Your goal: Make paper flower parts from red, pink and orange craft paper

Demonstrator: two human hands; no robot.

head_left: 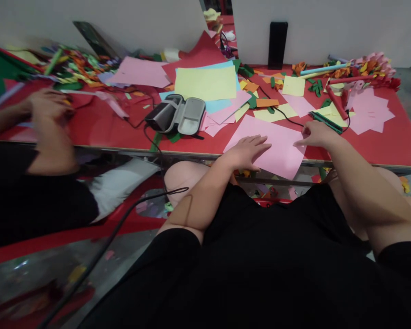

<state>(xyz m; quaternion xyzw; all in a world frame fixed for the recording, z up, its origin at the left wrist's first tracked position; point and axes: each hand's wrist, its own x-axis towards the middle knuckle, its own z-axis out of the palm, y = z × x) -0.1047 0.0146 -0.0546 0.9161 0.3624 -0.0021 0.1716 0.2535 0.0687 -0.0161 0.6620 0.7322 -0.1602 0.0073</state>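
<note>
A large pink paper sheet point(281, 157) lies at the table's front edge, one corner jutting past it. My left hand point(247, 151) rests on its left part with the fingers spread. At the sheet's right edge is my right hand point(317, 134), thumb apart from the bent fingers, nothing visible between them. Just beyond that hand lies a long dark green tool point(327, 122), whose kind I cannot make out. A yellow sheet point(281, 113) and an orange paper strip point(267, 103) lie behind the pink sheet.
An open grey hard case point(192, 116) stands left of the pink sheet, near stacked coloured paper point(205, 82). Star-shaped pink paper point(373, 112) lies right. Black cords cross the table point(404, 137). A co-worker's hands point(51, 105) are at the far left.
</note>
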